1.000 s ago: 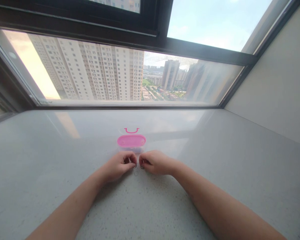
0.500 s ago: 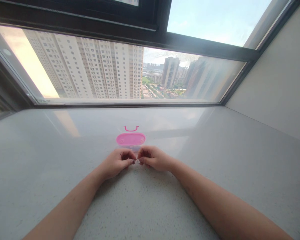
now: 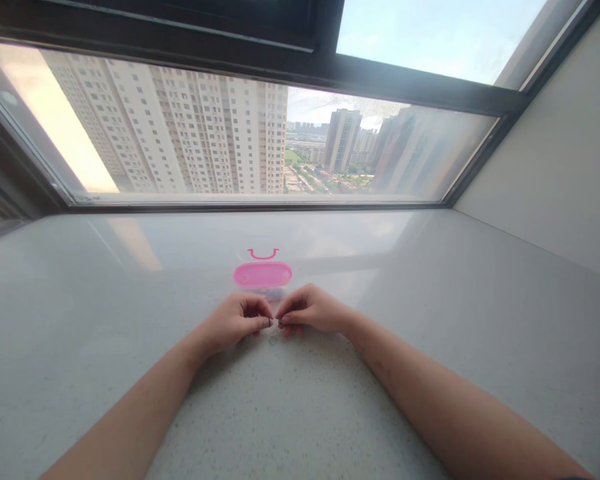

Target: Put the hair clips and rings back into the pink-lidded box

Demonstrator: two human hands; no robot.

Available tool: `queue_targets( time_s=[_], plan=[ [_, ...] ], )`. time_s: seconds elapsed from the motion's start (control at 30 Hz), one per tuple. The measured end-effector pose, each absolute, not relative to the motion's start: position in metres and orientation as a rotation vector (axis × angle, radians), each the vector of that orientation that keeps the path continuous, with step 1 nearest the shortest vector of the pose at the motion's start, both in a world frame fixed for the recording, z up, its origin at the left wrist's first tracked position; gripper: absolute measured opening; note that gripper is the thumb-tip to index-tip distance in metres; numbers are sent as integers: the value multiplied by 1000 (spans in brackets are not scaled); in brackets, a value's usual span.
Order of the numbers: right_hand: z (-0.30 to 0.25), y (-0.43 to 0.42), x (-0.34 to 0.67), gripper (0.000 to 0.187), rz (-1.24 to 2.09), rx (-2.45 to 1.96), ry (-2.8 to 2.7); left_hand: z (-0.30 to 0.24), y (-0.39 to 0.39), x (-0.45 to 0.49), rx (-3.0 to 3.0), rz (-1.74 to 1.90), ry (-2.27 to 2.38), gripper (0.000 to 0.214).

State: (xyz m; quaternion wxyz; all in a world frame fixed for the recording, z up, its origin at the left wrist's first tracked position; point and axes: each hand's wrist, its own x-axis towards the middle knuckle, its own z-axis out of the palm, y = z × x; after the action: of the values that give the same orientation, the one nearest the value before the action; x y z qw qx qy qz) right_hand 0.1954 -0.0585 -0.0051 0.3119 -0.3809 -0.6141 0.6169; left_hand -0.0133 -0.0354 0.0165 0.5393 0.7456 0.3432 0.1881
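My left hand (image 3: pixel 233 325) and my right hand (image 3: pixel 307 311) meet fingertip to fingertip just above the grey stone sill (image 3: pixel 105 320). Both are closed in a pinch on a tiny dark item between them, too small to name. Just beyond the fingers stands a small clear box with a pink oval lid (image 3: pixel 263 274). A pink U-shaped handle piece (image 3: pixel 263 253) lies behind that box.
A wide window (image 3: pixel 240 140) with a dark frame runs along the back of the sill, with tall buildings outside. A plain wall (image 3: pixel 560 167) rises on the right. The speckled sill stretches out on both sides of my arms.
My two hands have drawn together until the fingertips touch, and have lifted slightly toward the pink-lidded box. The view has tilted a little.
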Motion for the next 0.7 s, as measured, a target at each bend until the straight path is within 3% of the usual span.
queue_targets(
  time_s=[0.7],
  plan=[
    [-5, -60, 194, 27, 1635, -1012, -1632, 10, -31, -16, 1767, 412, 771, 12]
  ],
)
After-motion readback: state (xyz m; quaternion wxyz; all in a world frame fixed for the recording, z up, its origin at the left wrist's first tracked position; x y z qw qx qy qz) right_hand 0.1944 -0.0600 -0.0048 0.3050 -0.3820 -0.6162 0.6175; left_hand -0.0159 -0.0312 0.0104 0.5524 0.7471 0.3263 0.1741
